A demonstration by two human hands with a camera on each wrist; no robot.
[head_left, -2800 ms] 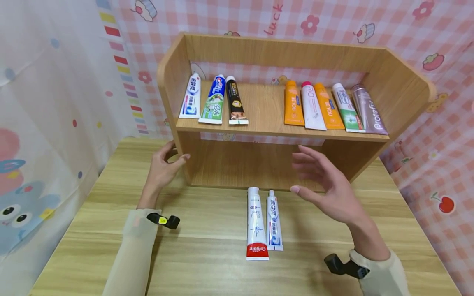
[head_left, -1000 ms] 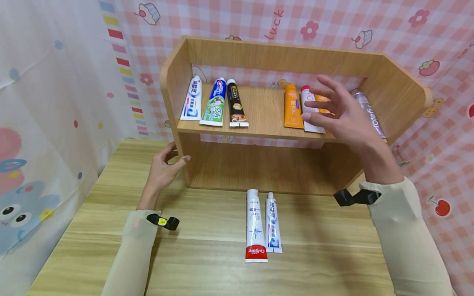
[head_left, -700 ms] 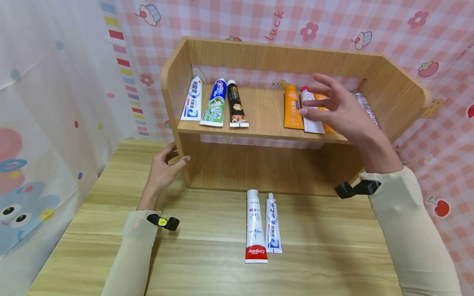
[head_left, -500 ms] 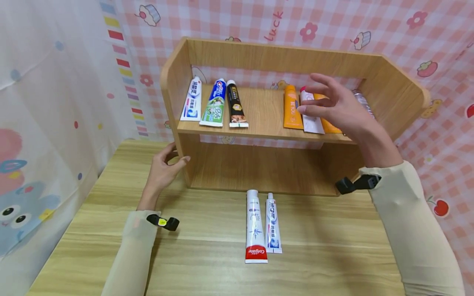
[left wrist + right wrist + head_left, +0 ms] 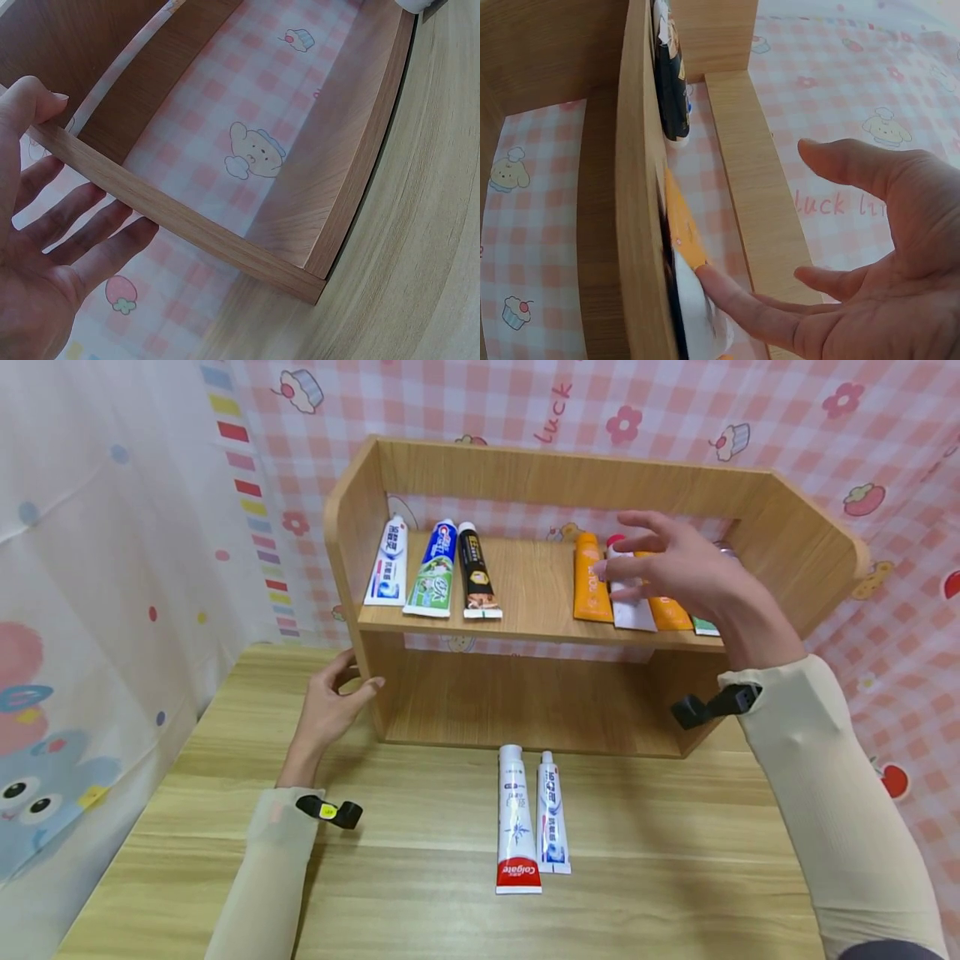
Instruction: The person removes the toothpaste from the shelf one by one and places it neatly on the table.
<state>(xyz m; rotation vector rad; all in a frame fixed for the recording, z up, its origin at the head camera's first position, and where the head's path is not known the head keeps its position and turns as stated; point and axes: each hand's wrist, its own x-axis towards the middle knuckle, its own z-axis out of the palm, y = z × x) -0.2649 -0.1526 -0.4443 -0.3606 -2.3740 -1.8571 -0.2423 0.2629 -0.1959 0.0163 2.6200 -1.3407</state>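
My left hand [image 5: 333, 702] holds the left side panel of a two-level wooden shelf [image 5: 525, 627]; in the left wrist view the thumb and fingers [image 5: 112, 247] lie on opposite sides of the panel's edge. Over the upper level, my right hand [image 5: 682, 564] is spread. One of its fingertips touches near a white tube [image 5: 697, 307] beside an orange tube [image 5: 682, 217] in the right wrist view. A second orange tube [image 5: 670, 614] shows below the hand. Partly hidden behind it are a green-and-white tube [image 5: 707, 627] and a purplish tube [image 5: 726, 550].
At the upper level's left lie a white-and-blue toothpaste tube [image 5: 387, 564], a blue-and-green Crest tube [image 5: 435, 572] and a black tube [image 5: 477, 572]. A Colgate tube [image 5: 517, 818] and another white-and-blue tube [image 5: 553, 818] lie on the table [image 5: 420, 893] before the shelf.
My right hand has risen from before the lower level to the upper-level tubes, then shifted slightly left over the white tube. The left hand stays on the panel.
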